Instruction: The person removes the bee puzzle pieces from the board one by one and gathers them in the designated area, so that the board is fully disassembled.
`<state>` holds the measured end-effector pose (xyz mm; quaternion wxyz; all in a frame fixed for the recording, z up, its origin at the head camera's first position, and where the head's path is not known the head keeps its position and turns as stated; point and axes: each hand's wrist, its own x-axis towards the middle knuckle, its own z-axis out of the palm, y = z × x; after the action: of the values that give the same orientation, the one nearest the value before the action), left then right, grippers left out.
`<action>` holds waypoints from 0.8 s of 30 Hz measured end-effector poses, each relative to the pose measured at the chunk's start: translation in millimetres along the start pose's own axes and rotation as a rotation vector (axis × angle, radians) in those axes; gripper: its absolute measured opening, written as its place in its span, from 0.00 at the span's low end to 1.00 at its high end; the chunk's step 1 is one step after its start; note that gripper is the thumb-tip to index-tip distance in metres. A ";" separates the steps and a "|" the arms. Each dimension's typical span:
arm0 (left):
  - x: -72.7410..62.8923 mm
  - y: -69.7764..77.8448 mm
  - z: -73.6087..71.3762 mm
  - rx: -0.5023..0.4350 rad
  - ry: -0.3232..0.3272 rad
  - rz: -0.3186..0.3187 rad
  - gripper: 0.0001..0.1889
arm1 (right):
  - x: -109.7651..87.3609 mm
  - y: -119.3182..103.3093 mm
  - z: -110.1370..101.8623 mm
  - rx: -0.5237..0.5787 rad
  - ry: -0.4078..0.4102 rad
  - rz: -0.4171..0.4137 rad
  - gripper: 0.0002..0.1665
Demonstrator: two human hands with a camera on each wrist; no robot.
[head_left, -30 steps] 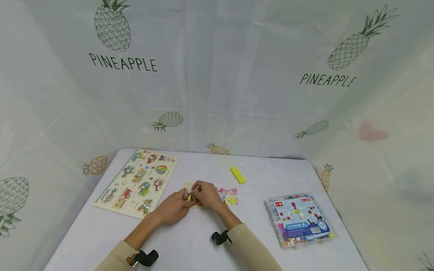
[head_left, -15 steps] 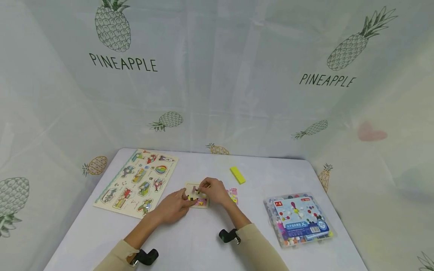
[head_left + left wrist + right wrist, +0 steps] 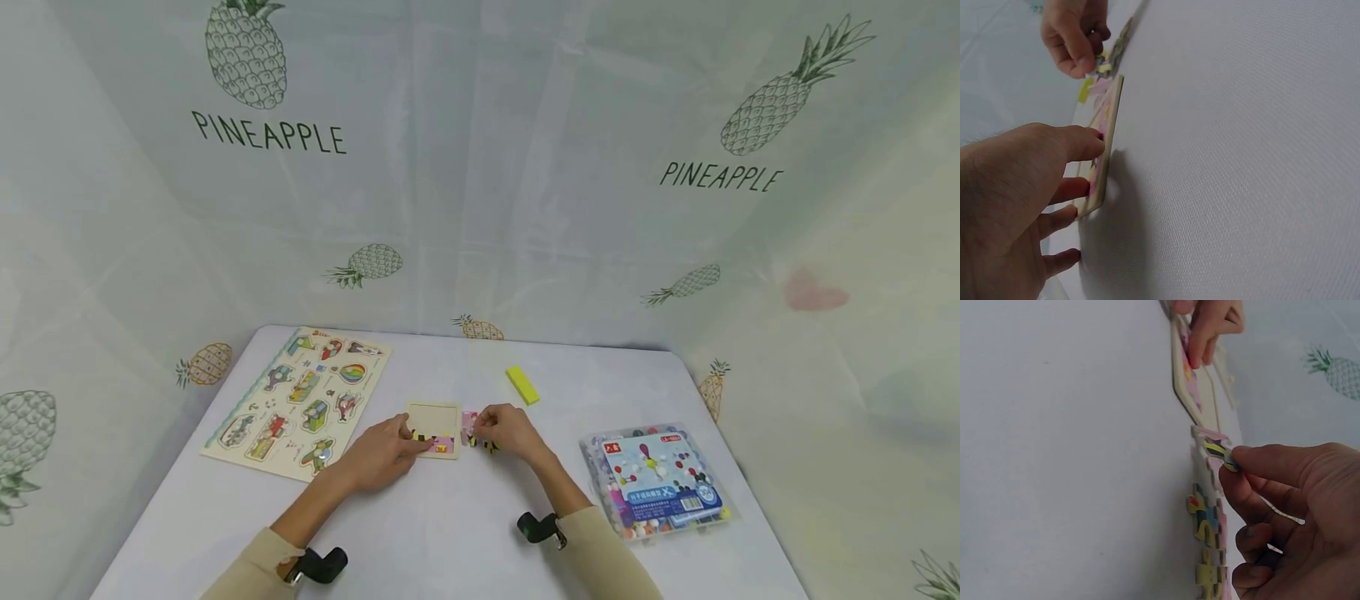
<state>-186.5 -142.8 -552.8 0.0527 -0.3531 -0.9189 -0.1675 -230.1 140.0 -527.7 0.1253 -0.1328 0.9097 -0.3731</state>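
My left hand (image 3: 378,458) rests at the left side of a small wooden puzzle tray (image 3: 435,414), fingertips on the pink, yellow and black pieces (image 3: 444,445) along its near edge. The tray's upper part shows bare wood. To the right of the tray, my right hand (image 3: 512,431) pinches a small jigsaw piece (image 3: 1232,464) between thumb and forefinger. The held piece overlaps a pink piece with yellow and black stripes (image 3: 1215,448) in the right wrist view. More loose jigsaw pieces (image 3: 1204,517) lie on the table under this hand, partly hidden by it in the head view.
A large wooden picture board (image 3: 300,400) with vehicle shapes lies at the left. A yellow block (image 3: 522,385) sits behind my right hand. At the right stands a clear plastic box (image 3: 660,479) of coloured balls with a blue label. A patterned curtain (image 3: 480,167) hangs behind the table.
My right hand has moved right, from over the tray to the loose pieces beside it. The tray's upper part, which held a piece, is now bare. My left hand stays at the tray.
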 end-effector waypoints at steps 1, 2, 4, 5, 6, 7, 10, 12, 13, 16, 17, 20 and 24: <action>-0.1 0.0 -0.1 -0.001 -0.001 0.000 0.17 | -0.4 1.5 0.9 -0.009 0.000 -0.002 0.04; -0.1 -0.1 -0.1 -0.003 0.000 -0.002 0.17 | -0.6 3.0 1.8 -0.022 0.001 0.002 0.04; -0.1 0.1 -0.3 -0.011 -0.003 -0.008 0.17 | -1.5 4.2 2.8 -0.026 0.004 0.008 0.04; 0.0 0.2 -0.6 -0.014 -0.004 -0.012 0.17 | -1.8 4.6 2.9 -0.022 0.004 0.010 0.04; 0.2 0.3 -0.8 -0.018 -0.005 -0.017 0.17 | -2.1 4.8 2.9 -0.012 0.003 0.012 0.04; 0.3 0.3 -1.0 -0.024 -0.006 -0.023 0.17 | -2.2 4.9 2.6 -0.003 -0.001 0.012 0.04; 0.5 0.4 -1.7 -0.033 -0.008 -0.035 0.17 | -2.7 4.6 1.4 0.029 -0.014 0.009 0.04; 0.6 0.3 -1.8 -0.042 -0.010 -0.042 0.17 | -3.0 5.1 0.4 0.045 -0.021 0.007 0.04; 0.6 0.3 -1.9 -0.045 -0.010 -0.045 0.17 | -3.3 5.1 -0.1 0.050 -0.024 0.010 0.04; 0.6 0.5 -1.8 -0.051 -0.009 -0.049 0.17 | -3.9 5.0 -1.2 0.063 -0.024 0.017 0.04; 0.7 0.7 -1.9 -0.053 -0.008 -0.049 0.17 | -3.9 5.1 -1.3 0.066 -0.021 0.015 0.04; 0.9 1.0 -2.0 -0.055 0.001 -0.043 0.16 | -3.3 4.9 -0.7 0.063 -0.023 0.012 0.03; 1.0 1.3 -2.1 -0.060 0.004 -0.044 0.17 | -3.5 4.4 1.8 0.015 -0.025 -0.008 0.04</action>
<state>-186.4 -142.0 -550.3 0.0404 -0.3338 -0.9210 -0.1969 -226.9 143.0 -531.6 0.1361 -0.1401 0.9046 -0.3788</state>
